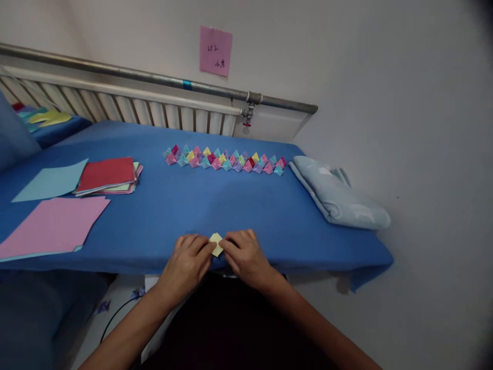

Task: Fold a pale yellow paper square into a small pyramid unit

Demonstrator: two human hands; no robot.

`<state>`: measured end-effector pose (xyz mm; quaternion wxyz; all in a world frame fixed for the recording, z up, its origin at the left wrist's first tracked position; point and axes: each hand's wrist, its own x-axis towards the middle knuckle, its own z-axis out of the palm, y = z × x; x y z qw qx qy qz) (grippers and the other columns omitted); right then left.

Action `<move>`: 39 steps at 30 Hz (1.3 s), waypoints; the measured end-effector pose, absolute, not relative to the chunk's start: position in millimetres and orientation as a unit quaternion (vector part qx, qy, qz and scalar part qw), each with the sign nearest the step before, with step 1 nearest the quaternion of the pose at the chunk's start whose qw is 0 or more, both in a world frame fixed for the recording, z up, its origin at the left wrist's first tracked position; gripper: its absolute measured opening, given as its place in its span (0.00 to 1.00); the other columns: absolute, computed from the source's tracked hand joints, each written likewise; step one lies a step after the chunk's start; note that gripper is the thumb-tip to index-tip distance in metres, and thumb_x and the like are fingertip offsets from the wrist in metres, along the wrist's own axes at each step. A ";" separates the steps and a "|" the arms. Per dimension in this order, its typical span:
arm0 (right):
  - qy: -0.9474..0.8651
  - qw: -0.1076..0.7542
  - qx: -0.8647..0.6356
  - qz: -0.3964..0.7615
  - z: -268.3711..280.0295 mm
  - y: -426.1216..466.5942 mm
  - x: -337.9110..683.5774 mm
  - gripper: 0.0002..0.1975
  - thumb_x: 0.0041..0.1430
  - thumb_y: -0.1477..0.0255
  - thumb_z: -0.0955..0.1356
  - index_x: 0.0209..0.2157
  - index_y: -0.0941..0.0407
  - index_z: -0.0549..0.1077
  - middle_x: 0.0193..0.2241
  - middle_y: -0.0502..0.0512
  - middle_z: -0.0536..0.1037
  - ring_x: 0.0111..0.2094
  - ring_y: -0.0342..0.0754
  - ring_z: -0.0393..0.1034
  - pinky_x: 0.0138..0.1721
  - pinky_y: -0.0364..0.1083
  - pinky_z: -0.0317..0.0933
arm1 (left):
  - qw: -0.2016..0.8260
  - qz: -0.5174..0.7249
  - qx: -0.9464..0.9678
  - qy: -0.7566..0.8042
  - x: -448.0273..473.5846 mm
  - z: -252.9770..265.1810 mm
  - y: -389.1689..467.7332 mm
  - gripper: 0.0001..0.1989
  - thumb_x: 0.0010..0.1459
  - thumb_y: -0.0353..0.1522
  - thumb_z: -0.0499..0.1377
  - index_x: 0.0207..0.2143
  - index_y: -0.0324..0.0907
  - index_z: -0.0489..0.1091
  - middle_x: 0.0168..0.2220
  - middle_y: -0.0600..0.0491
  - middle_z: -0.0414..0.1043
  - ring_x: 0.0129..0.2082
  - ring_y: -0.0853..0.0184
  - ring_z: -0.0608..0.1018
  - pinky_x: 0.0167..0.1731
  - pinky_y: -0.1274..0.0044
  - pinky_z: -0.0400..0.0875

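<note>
A small folded piece of pale yellow paper [216,243] is held near the front edge of the blue-covered table. My left hand [188,261] pinches its left corner between thumb and fingers. On the opposite side, my right hand [246,257] grips the right corner the same way. Farther back lie rows of small folded paper pieces [226,160] in pink, light blue, yellow, purple and red, set close together.
Left on the blue cloth [162,216] are a red-topped paper stack [108,173], light blue sheets [52,181] and pink sheets [54,225]. A folded pale blue blanket [339,195] lies right. Behind stand a radiator [127,105] and pipe; a pink note [215,50] hangs above.
</note>
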<state>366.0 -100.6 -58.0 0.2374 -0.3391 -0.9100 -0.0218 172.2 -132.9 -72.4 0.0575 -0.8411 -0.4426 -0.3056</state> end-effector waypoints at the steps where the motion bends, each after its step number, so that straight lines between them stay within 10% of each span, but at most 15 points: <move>1: -0.911 0.237 -0.337 -0.014 -58.7 -101.5 367.0 0.09 0.60 0.76 0.64 0.42 0.55 0.73 0.37 0.55 0.74 0.37 0.48 0.62 0.39 0.48 0.51 | 0.056 -0.306 -0.840 -0.445 171.9 -72.1 -135.7 0.11 0.62 0.27 0.52 0.45 0.40 0.69 0.40 0.48 0.74 0.40 0.62 0.72 0.42 0.67 0.64; 39: -0.918 0.229 -0.324 0.010 -66.5 -110.7 375.3 0.14 0.62 0.75 0.62 0.48 0.55 0.71 0.48 0.57 0.74 0.44 0.52 0.61 0.43 0.51 0.55 | 0.047 -0.228 -0.897 -0.376 166.0 -61.3 -121.8 0.14 0.59 0.22 0.50 0.43 0.43 0.68 0.53 0.50 0.72 0.40 0.64 0.74 0.45 0.67 0.60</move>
